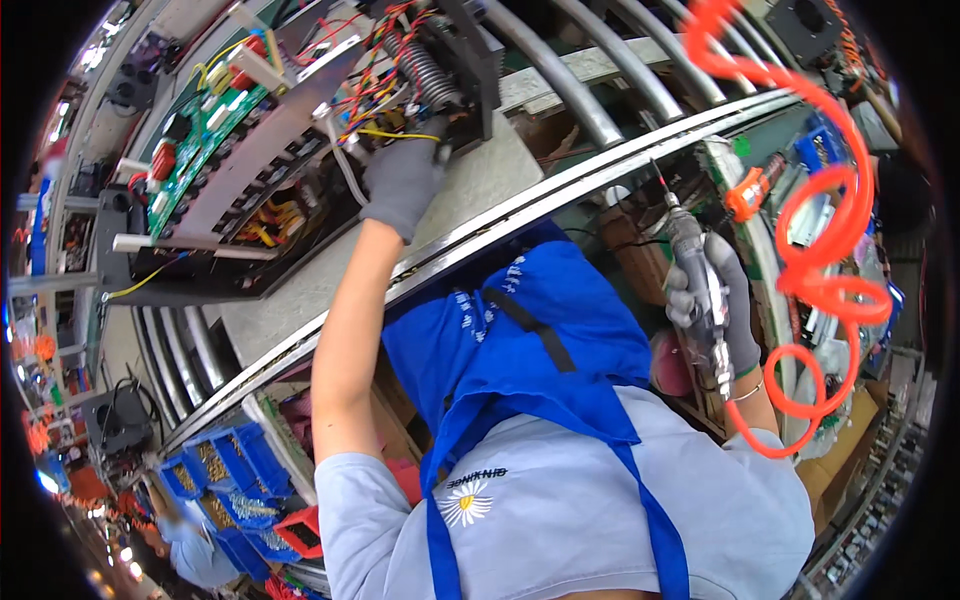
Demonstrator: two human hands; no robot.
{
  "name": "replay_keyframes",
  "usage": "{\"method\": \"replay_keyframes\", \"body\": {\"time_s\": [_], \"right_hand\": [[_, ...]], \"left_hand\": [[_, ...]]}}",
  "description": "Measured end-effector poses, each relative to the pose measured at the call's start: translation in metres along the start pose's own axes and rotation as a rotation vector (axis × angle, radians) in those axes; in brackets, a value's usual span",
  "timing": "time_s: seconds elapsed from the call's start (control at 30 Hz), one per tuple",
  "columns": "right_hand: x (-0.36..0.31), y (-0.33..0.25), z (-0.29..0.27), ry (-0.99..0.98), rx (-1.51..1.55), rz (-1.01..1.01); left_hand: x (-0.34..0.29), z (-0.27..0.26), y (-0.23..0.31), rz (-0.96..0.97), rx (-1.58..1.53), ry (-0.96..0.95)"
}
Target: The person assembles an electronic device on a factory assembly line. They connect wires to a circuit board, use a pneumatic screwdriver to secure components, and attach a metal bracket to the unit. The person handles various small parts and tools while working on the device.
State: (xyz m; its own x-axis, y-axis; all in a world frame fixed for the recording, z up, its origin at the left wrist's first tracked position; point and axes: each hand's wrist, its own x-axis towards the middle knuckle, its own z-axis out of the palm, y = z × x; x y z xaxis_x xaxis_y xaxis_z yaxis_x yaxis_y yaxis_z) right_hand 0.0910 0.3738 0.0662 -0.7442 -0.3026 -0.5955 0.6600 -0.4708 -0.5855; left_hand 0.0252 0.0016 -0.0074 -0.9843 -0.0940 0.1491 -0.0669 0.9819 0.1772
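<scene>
At the far left, a co-worker [195, 550] is being seen beyond blue parts bins [262, 463], in which small metal pieces are being stored. Above the bins, an open black housing [215, 288], the piece being worked on, is being supported over a grey board [500, 175] on the roller conveyor [600, 110]; a green circuit board [190, 155] is being carried along its left side. Toward its right end, the gloved left hand [403, 185] is being held in among loose coloured wires [375, 90], below a ribbed tube [425, 75]; its fingertips are being hidden, so whether anything is being pinched cannot be told. Apparently, a wiring or fastening step is being attended to there. Farther right, access is being narrowed by a black upright panel [485, 60], and a metal rail [560, 188] is being interposed before the blue apron [520, 320]. At right, a powered driver [690, 255] is being gripped by the curled, gloved right hand [735, 300], well apart from the housing. If driving is being prepared, wires cleared from the bit and slack in the red coiled hose [805, 280] are probably being called for.
</scene>
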Motion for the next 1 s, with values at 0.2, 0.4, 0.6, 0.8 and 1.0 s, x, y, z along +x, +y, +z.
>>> {"method": "replay_keyframes", "body": {"time_s": [0.2,0.4,0.6,0.8,1.0], "right_hand": [[0.070,-0.032,-0.045,-0.172,0.583,0.165],[0.166,-0.058,-0.048,-0.037,0.556,0.089],[0.202,-0.065,-0.091,0.021,0.521,0.050],[0.190,-0.050,-0.081,-0.017,0.481,-0.029],[0.189,-0.042,-0.090,-0.109,0.524,-0.094]], "left_hand": [[0.011,-0.017,0.012,-0.011,0.026,-0.079],[-0.038,-0.013,-0.017,-0.015,-0.133,0.178],[-0.125,-0.048,-0.031,-0.144,-0.418,0.270],[-0.163,-0.067,-0.016,-0.208,-0.668,0.261],[-0.161,-0.080,-0.024,-0.153,-0.581,0.476]]}}
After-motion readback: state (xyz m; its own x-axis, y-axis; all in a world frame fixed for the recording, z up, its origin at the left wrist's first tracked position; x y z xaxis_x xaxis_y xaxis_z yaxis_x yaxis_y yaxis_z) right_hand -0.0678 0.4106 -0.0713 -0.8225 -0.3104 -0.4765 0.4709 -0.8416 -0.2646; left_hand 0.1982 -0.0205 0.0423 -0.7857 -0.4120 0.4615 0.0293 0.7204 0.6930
